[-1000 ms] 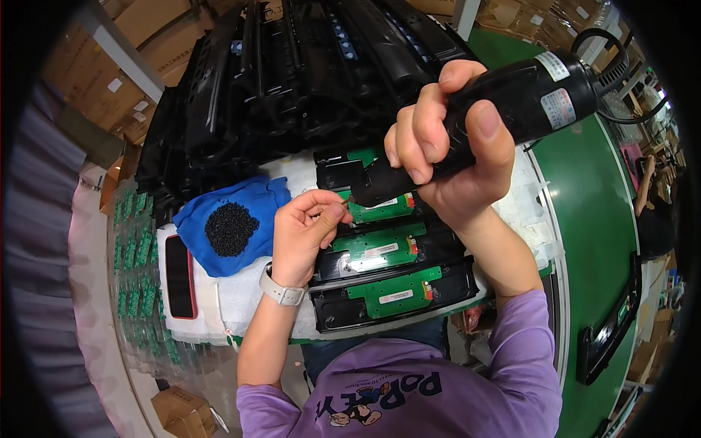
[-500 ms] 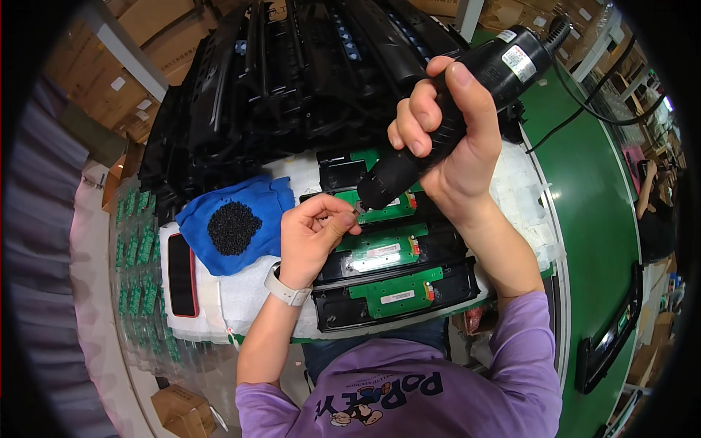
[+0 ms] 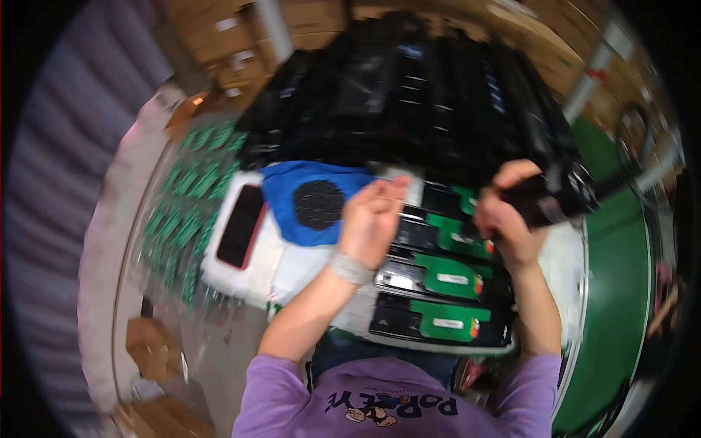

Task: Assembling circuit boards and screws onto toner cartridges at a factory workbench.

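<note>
A large stack of black cartridges (image 3: 409, 102) fills the bench beyond both hands. Nearer, directly under the hands, lie three black units with green boards (image 3: 442, 299). Just left of the left hand sits a blue tray (image 3: 292, 197) holding a dark heap of screws (image 3: 318, 204), with a phone (image 3: 239, 226) further left.

The right hand (image 3: 507, 223) is clamped around a black electric screwdriver (image 3: 551, 201), its tip low over the farthest green board. The left hand (image 3: 371, 219) hovers beside it, fingers curled together; blur hides whether they pinch a screw.

This looks like the screw-driving step; next, the tip must seat squarely on the screw.

Half a second ago the screwdriver was held higher and steeper; it has since dropped, and the view has swung.
</note>
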